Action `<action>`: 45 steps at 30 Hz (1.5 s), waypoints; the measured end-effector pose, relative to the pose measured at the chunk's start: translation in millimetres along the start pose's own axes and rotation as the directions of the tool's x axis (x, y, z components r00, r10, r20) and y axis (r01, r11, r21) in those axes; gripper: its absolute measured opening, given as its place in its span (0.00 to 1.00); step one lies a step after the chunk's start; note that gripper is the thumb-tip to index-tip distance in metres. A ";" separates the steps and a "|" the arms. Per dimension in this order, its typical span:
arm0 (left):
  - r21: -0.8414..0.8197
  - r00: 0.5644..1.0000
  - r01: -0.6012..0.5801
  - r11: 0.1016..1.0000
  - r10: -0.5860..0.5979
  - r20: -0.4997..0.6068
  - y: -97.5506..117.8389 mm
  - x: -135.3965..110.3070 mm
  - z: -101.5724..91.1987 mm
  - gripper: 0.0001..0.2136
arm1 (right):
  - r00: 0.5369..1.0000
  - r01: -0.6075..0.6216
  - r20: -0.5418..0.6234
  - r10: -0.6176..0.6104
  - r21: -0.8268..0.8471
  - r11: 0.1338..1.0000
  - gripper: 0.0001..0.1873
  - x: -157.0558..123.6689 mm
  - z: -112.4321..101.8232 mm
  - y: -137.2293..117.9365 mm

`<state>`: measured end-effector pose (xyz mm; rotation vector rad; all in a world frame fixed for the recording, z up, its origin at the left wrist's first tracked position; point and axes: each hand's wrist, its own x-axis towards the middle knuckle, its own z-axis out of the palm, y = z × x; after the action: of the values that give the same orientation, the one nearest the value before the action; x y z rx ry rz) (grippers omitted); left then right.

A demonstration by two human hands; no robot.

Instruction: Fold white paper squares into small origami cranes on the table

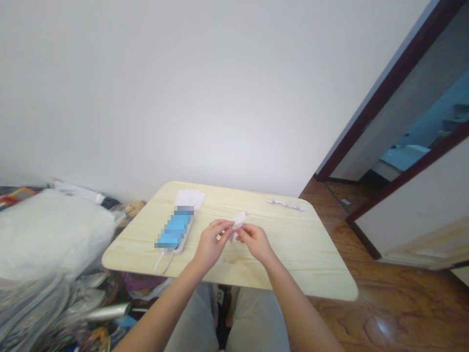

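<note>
**Item, one piece of folded white paper (pixel 239 221):** I held it above the centre of the pine-grain worktop (pixel 306 254), pinched between both hands. It looked light, thin and soft, likely to crease or crumple easily, so I judged the folded edges the best place to take hold.

**Item, two hands:** My left hand (pixel 210 244) and right hand (pixel 255 243) were close together, not wide apart. The fingers of my left hand (pixel 223 225) and of my right hand (pixel 246 231) were narrowly closed on the paper.

**On the worktop, one of each:** a stack of white paper sheets (pixel 189 199), its sheet count unclear; a pixelated blue-and-white device (pixel 174 229) just in front of the stack, with a white cable (pixel 160 264) trailing off the near edge; and a creased paper strip (pixel 286 205) near the far right edge.

**Around it:** one white pillow (pixel 51 234) and one plush toy (pixel 134 209) lay beyond the left edge, with a wooden floor (pixel 370 298) to the right.
</note>
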<state>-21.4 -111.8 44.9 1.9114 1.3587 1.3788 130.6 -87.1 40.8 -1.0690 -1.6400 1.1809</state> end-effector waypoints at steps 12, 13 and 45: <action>-0.010 0.999 0.032 0.999 -0.032 0.041 6.9 8.8 -6.4 0.07 | 0.986 0.166 0.033 -0.164 -0.285 0.944 0.11 -7.9 -10.0 -21.4; -0.003 0.998 0.035 0.999 -0.035 0.045 7.0 8.8 -7.0 0.08 | 0.982 0.174 -0.006 -0.187 -0.334 0.926 0.10 -8.8 -11.9 -25.6; 0.170 0.851 -0.518 0.838 0.487 0.194 -9.9 8.9 -11.8 0.09 | 0.976 0.213 0.017 -0.217 -0.287 0.934 0.11 15.9 -31.8 -29.6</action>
<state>-36.2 -102.0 46.5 2.6003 1.0021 1.3151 151.0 -69.6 78.5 -1.0378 -1.9035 0.8060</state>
